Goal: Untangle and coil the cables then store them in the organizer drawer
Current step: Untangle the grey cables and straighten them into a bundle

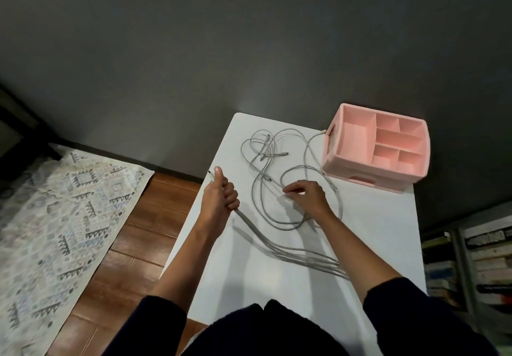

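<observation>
Grey cables [263, 167] lie tangled in loose loops on the white table [374, 231]. My left hand [220, 197] grips a bundle of cable strands [277, 247] in a fist at the table's left edge, thumb up, a plug end sticking out above it. The strands run from the fist down to the right and look blurred. My right hand [307, 196] pinches a cable in the tangle near the table's middle. The pink organizer [352, 139] stands at the far right corner, with open top compartments and a drawer [368, 179] in its base.
A dark grey wall rises behind the table. Wooden floor [155, 211] and a patterned rug [55, 217] lie to the left. Shelves with stacked items [482, 261] stand at the right. One cable end reaches the organizer's left side.
</observation>
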